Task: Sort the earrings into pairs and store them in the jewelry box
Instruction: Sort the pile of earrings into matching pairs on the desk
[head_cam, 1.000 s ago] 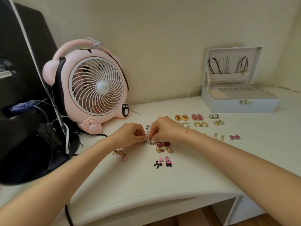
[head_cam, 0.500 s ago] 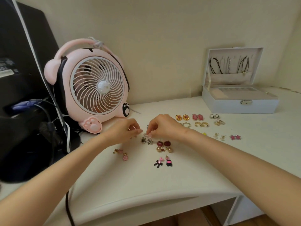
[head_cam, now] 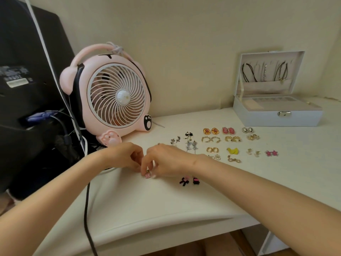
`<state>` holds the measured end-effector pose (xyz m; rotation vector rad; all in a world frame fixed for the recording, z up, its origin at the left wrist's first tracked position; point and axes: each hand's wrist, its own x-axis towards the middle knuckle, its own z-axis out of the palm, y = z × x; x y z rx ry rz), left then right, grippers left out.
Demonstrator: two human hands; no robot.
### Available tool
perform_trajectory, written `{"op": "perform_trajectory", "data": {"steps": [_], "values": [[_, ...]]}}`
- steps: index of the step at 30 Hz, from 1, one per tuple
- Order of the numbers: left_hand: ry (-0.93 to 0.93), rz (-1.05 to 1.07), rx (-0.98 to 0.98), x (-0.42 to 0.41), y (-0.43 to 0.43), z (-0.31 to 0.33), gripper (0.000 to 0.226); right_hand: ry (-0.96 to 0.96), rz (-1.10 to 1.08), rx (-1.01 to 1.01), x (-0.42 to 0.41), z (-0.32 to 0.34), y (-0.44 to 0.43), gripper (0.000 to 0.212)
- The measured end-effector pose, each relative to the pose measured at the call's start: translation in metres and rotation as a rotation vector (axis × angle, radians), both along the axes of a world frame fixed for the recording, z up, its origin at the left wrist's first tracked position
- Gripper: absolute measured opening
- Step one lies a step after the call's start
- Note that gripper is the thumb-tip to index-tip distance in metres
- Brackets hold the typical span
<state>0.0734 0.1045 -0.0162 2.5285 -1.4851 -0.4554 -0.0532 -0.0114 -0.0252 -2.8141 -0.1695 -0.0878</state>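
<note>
both hands have shifted nearer and left: your right hand [head_cam: 166, 160] pinches the pink earring [head_cam: 147, 175] on the counter [head_cam: 147, 209], your left hand [head_cam: 125, 156] curls beside it, on what i cannot tell. pairing goes on; the jewelry box [head_cam: 276, 120] sits open far right.

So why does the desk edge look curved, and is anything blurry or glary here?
Head view: the wide lens bows the desk along its front edge; the light is soft and even, with faint shadows and no glare; the pink earring at the right hand looks slightly soft, its detail hard to read.
</note>
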Motion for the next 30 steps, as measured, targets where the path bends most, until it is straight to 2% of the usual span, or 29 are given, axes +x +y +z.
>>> {"op": "perform_trajectory", "data": {"steps": [3,8,13,18,25,28,30], "values": [[-0.004,-0.015,-0.016,-0.002,0.000,-0.002,0.027,-0.005,-0.033,0.006,0.000,-0.003,-0.002,0.012],[0.009,-0.025,-0.074,-0.007,-0.001,-0.005,0.023,-0.007,-0.088,0.015,-0.003,-0.002,-0.010,0.011],[-0.018,-0.016,-0.137,-0.009,-0.005,-0.008,0.021,0.017,-0.087,0.138,-0.008,-0.002,-0.013,0.010],[0.201,0.032,-0.217,-0.011,-0.008,-0.003,0.019,0.002,-0.109,0.151,-0.011,0.003,-0.017,0.008],[0.487,0.019,-0.276,-0.011,-0.003,-0.001,0.012,-0.024,-0.229,0.529,-0.012,0.026,-0.036,0.009],[0.493,-0.012,-0.266,-0.012,-0.005,0.000,0.009,-0.015,-0.249,0.557,-0.015,0.026,-0.046,0.005],[0.454,-0.033,-0.246,-0.012,-0.008,0.001,0.009,-0.018,-0.275,0.551,-0.017,0.026,-0.051,0.010]]}}
